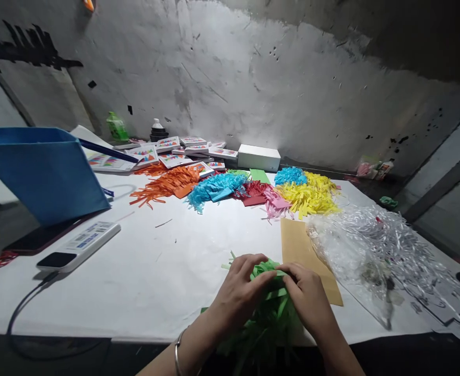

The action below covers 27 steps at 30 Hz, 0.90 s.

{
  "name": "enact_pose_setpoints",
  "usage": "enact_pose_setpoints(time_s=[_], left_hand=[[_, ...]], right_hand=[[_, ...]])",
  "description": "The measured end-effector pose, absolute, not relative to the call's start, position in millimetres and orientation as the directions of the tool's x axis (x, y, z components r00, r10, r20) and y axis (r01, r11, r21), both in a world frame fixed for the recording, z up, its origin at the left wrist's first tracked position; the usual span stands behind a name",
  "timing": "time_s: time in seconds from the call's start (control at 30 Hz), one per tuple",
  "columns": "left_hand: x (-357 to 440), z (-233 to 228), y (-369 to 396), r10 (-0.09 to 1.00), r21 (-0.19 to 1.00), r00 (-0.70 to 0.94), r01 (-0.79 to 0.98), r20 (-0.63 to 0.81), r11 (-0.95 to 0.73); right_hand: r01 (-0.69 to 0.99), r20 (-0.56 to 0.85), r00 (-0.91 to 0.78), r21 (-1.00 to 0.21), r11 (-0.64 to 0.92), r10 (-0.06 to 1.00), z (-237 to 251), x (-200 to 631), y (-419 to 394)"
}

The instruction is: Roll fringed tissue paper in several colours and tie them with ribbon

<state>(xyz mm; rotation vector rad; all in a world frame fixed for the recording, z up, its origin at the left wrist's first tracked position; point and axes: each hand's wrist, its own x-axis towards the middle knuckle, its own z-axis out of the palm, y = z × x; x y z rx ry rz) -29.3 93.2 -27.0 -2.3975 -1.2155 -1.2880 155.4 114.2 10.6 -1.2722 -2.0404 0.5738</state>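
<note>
Both my hands close on a bunch of green fringed paper (271, 300) at the near edge of the white table (155, 271).

Far beyond my grip lie fringe piles, orange (167, 185), blue (214, 188) and yellow (308, 196); just right of it sit crinkled clear plastic (370, 245) and a tan paper sheet (298, 243). My left hand (239, 295) and right hand (308, 297) pinch the green strips, fingertips almost meeting over the bunch.

Green fringed paper bundle (271, 308) bunched at the table's near edge
</note>
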Motion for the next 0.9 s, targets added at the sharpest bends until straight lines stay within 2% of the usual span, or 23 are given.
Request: enact_pose_setpoints(time_s=[0.07, 0.2, 0.4, 0.5, 0.57, 0.63, 0.77, 0.83, 0.9], left_hand=[[-28.6, -21.6, 93.9, 0.569, 0.177, 0.325, 0.735, 0.755, -0.654], [-25.7, -13.4, 94.1, 0.584, 0.18, 0.306, 0.756, 0.752, -0.629], [-22.6, 3.5, 81.8, 0.424, 0.116, 0.29, 0.695, 0.858, -0.71], [-26.9, 15.6, 72.1, 0.361, 0.114, 0.319, 0.591, 0.876, -0.798], [-33.2, 24.1, 66.4, 0.387, 0.202, 0.31, 0.492, 0.868, -0.847], [-42.5, 32.7, 62.7, 0.504, 0.384, 0.23, 0.416, 0.833, -0.824], [-67.7, 53.3, 70.9, 0.795, 0.797, -0.114, 0.204, 0.596, -0.568], [-80.2, 67.6, 84.8, 0.856, 0.889, -0.26, 0.029, 0.447, -0.456], [-89.2, 83.6, 102.0, 0.875, 0.912, -0.344, -0.103, 0.341, -0.396]], right_hand=[[0.608, 0.314, -0.301, -0.664, 0.435, 0.9, 9.7, 153.9, 112.8], [0.609, 0.389, -0.284, -0.632, 0.479, 0.876, 1.6, 149.3, 106.0], [0.712, 0.503, -0.088, -0.572, 0.407, 0.86, -5.3, 160.5, 111.2], [0.734, 0.536, 0.006, -0.576, 0.361, 0.844, 0.8, 175.4, 119.2], [0.734, 0.546, 0.067, -0.593, 0.33, 0.835, 5.8, 187.7, 125.3], [0.727, 0.541, 0.134, -0.623, 0.288, 0.831, 8.6, 202.4, 131.7], [0.692, 0.485, 0.285, -0.701, 0.172, 0.827, 2.0, 241.2, 141.2], [0.657, 0.439, 0.367, -0.746, 0.106, 0.82, -7.5, 263.4, 140.8], [0.604, 0.384, 0.441, -0.796, 0.049, 0.811, -19.6, 283.6, 136.4]])
